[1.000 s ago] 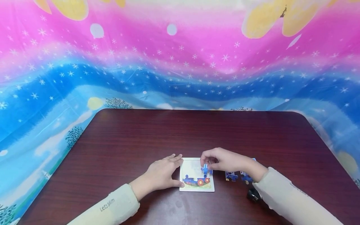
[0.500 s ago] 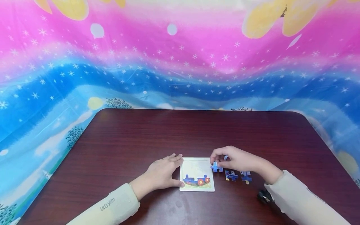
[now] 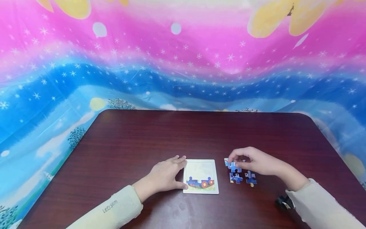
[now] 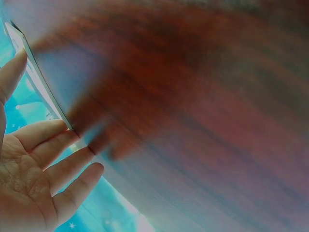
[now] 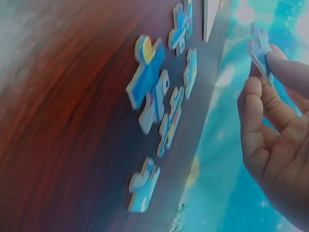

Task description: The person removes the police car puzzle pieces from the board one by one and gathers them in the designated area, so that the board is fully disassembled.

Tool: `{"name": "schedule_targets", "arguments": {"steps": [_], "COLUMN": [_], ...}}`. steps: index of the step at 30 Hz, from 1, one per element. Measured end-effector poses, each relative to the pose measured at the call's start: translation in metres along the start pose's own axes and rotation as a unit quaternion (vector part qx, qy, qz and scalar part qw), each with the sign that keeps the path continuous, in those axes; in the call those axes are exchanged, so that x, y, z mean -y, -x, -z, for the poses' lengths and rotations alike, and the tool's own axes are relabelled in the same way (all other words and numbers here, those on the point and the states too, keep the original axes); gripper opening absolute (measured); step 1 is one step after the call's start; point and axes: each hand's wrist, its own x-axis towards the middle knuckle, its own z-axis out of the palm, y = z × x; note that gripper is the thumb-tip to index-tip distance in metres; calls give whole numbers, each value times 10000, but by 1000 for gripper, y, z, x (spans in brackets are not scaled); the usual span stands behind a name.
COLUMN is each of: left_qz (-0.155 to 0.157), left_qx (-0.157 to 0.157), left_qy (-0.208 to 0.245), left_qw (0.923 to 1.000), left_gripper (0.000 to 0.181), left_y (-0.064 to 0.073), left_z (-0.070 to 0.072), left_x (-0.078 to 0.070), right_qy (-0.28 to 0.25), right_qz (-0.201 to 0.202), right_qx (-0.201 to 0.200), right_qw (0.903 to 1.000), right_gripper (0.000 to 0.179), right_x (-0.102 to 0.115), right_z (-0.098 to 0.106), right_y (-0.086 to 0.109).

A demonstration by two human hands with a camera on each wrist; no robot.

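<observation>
My left hand point(image 3: 163, 178), fingers straight, touches the tray point(image 3: 200, 170) at lower centre; my right hand point(image 3: 258, 163) pinches a puzzle piece point(image 5: 261, 52) near loose pieces point(image 5: 147, 77), lower right. Seemingly I'm setting it aside; next calls for lowering, then releasing.

My left hand point(image 3: 165, 176) is resting with fingers point(image 4: 70, 164) extending and thumb point(image 4: 12, 75) standing apart; my right hand point(image 3: 259, 161) is pinching, its lower fingers point(image 5: 253, 116) curling toward the palm point(image 5: 289, 164); both forearms point(image 3: 110, 206) are angling inward.
</observation>
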Motion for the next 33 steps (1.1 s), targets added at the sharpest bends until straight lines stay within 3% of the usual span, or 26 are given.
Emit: {"name": "schedule_targets", "arguments": {"steps": [19, 26, 33], "left_qz": [40, 11, 1], "left_qx": [-5, -29, -41], "left_qy": [-35, -18, -37], "left_qw": [10000, 10000, 10000], "left_gripper": [86, 86, 86], "left_y": [0, 0, 0], "left_z": [1, 0, 0], "left_x": [-1, -1, -1], "right_qy": [228, 217, -38], "right_qz": [187, 96, -328], "right_qx": [-887, -883, -676], "right_qw": [9956, 9958, 9972], "right_gripper": [17, 19, 17], "right_x": [-22, -30, -42], "right_z": [18, 21, 20], "right_y": [46, 64, 81]}}
